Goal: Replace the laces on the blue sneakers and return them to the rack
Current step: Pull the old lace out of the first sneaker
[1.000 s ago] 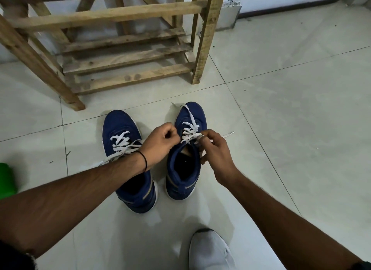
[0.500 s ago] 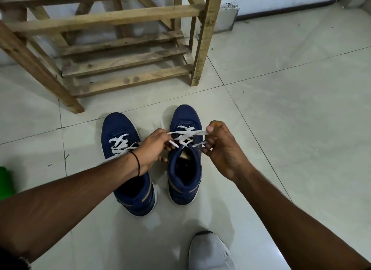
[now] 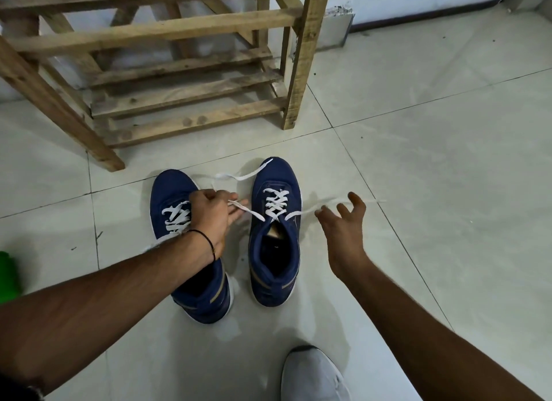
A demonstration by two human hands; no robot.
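– Down on the floor point(image 3: 418, 191), just in front of the wooden rack point(image 3: 179, 102), both blue sneakers sit side by side with their toes toward the rack. The sneaker on the right point(image 3: 276, 176) has its white lace point(image 3: 276, 205) criss-crossed up the eyelets, both ends loose, no knot yet. What's likely to go sideways from here?

– Mostly the ends, I'd say. The left hand point(image 3: 213, 218) has one end pinched at the fingers point(image 3: 236, 197), drawn over toward the sneaker on the left point(image 3: 171, 188). The right hand point(image 3: 343, 230) is spread wide with the fingers loosely curled. The other end streaks past its fingertips, too blurred to tell if it's touching. If only one side gets pulled, that lace could slide through the eyelets and leave the ends uneven. It could also drag the shoe sideways, since nothing pins it down.

– Would the lace grip at all?

– Looks like flat, soft woven stuff, so there's some friction. But the tile is smooth and glossy, so the shoe would skate easily. The uppers look like matte fabric, with a white rubbery sole edge and a tan stripe near the heel. The rack is rough slatted timber with gaps, so a trailing end could snag or drop between slats when the pair goes back. I'd tie first.
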